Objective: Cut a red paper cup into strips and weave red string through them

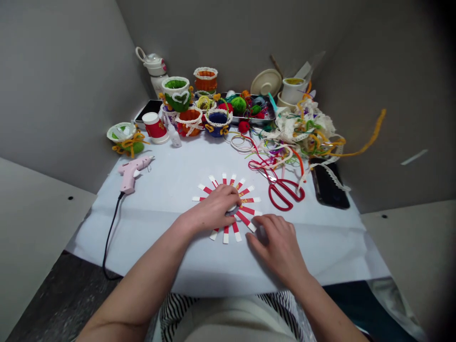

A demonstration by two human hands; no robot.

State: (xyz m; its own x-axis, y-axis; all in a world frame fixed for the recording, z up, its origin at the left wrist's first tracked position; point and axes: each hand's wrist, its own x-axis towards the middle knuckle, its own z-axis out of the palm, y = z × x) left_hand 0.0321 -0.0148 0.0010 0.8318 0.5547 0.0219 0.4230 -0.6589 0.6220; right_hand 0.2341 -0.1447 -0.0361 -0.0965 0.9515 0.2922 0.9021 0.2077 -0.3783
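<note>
A paper cup cut into red and white strips (247, 200) lies splayed flat on the table like a sun. My left hand (220, 204) rests over its middle, fingers curled around the round grey-white centre, most of which the hand hides. To the lower right, my right hand (280, 242) has its thumb and fingers apart. Its fingertips are beside the end of one strip; whether they touch it I cannot tell. Right of the strips lie red-handled scissors (285, 192).
On the left is a pink glue gun (131, 173) with a black cord. Yarn-wrapped cups (218, 123), a red-and-white paper cup (156, 128), a glue bottle (174, 137) and a tray of yarn balls (263, 121) stand at the back. Tangled lace and yarn (306, 128) lie near a phone (330, 185).
</note>
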